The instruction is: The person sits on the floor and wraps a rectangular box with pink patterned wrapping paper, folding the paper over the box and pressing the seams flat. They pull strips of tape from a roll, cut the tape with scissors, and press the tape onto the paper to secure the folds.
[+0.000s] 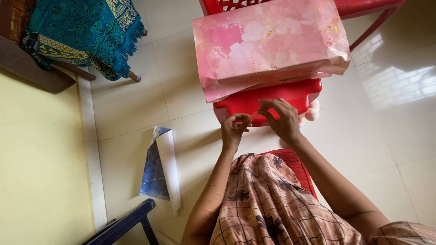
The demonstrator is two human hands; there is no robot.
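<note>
Wrapping run, seated position. I am looking down at a red plastic chair (268, 97) that is serving as my work surface. A box is lying flat on its seat, already covered on top and on the near face by pink marbled wrapping paper (268, 45). The paper is hanging over the front edge in a loose skirt, and the lower left corner is sticking out unfolded. I am judging the main wrap as done and the near edge and ends as not yet sealed; no tape is visible on the paper from here.

On the floor tiles (136, 104) to my left, a second sheet of blue patterned paper (159, 168) is lying curled, white underside showing, well apart from the chair.

My right hand (284, 119) is hovering at the chair's front edge, just below the pink overhang. Its grip is partly closed, thumb and forefinger pinching toward each other; I cannot tell whether anything is between them.

My left hand (234, 129) is sitting just beside it, apart from the paper. Thumb and fingertips are curling into a small pinch. Something thin may be stretched between the two hands, but it is too fine to confirm.
</note>
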